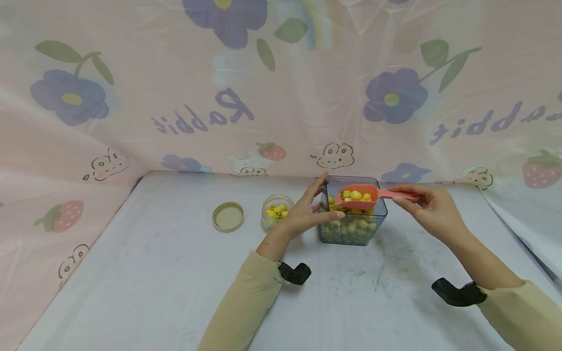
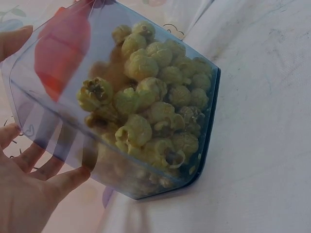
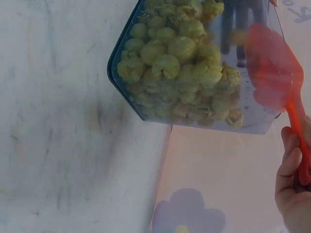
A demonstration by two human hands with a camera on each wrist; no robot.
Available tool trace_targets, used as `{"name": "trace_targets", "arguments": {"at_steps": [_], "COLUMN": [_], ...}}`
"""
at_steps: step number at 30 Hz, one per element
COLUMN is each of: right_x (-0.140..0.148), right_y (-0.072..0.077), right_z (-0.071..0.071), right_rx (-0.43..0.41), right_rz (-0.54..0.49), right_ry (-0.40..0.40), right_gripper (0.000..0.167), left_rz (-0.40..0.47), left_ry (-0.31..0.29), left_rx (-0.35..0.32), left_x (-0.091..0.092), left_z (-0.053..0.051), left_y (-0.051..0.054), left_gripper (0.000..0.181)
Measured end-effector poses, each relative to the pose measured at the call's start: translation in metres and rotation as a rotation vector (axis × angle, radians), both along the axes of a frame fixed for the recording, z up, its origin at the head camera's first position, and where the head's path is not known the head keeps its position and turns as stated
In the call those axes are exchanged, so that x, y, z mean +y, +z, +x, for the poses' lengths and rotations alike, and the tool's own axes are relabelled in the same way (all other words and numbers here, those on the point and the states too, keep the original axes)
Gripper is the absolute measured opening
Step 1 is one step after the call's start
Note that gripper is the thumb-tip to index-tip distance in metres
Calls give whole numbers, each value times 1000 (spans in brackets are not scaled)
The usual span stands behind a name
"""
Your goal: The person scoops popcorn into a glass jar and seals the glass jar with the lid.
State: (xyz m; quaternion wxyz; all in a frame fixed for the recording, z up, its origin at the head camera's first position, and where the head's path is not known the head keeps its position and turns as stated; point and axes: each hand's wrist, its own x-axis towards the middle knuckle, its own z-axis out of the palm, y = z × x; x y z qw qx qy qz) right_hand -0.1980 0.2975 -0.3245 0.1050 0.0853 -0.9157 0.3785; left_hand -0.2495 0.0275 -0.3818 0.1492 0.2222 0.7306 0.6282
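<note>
A clear bluish plastic container [image 1: 351, 231] stands on the table, partly filled with yellow popcorn [image 2: 160, 104]. My left hand [image 1: 303, 214] grips its left side, with the thumb along the front and the fingers at the side wall. At the container's mouth is an orange-red scoop [image 1: 371, 190] with popcorn heaped in its bowl. My right hand [image 1: 432, 212] pinches the scoop's handle, to the right of the container. Through the container's wall the scoop bowl [image 3: 269, 70] also shows in the right wrist view. Left of my left hand, a small round clear jar [image 1: 277, 200] holds some popcorn.
A round lid [image 1: 228, 217] lies left of the small jar. White cloth covers the table [image 1: 153, 273]. A pink printed curtain [image 1: 298, 107] hangs close behind the container and along the table's sides. Black camera mounts [image 1: 295, 273] sit on both wrists.
</note>
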Motion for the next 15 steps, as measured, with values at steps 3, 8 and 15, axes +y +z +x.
{"name": "trace_targets", "arguments": {"at_steps": [3, 8, 15], "right_x": [1, 1, -1], "right_y": [1, 2, 3], "right_z": [1, 3, 5], "right_rx": [4, -2, -8], "right_rz": [-19, -25, -28], "right_ry": [3, -13, -29], "right_gripper": [34, 34, 32], "left_rz": [6, 4, -13], "left_ry": [0, -4, -7], "left_rx": [0, 0, 2], "left_x": [0, 0, 0], "left_z": [0, 0, 1], "left_y": [0, 1, 5], "left_gripper": [94, 95, 96]}}
